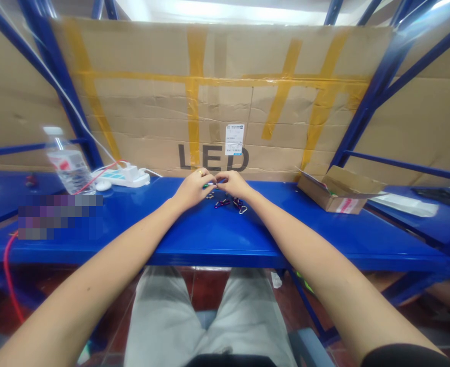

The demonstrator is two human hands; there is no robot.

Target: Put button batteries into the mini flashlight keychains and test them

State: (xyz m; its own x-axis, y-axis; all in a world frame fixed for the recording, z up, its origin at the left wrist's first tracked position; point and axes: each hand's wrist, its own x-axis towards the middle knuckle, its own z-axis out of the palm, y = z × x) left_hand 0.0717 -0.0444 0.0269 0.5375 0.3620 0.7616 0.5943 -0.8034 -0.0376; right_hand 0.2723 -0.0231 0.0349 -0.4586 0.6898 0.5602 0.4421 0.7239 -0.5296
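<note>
Both my arms reach forward over a blue metal shelf (pixel 209 234). My left hand (pixel 192 187) and my right hand (pixel 230 183) meet at its far middle, fingers pinched together on a small green carabiner (pixel 210 185) held between them. Just below the hands lie several small coloured carabiners (pixel 228 203), purple, blue and silver, loose on the shelf. A ring shows on my left hand.
A clear plastic water bottle (pixel 69 164) stands at the left, beside a white power strip (pixel 125 176) with cables. An open cardboard box (pixel 337 189) sits at the right. A taped cardboard sheet marked LED (pixel 225 102) forms the back wall. My knees are under the shelf.
</note>
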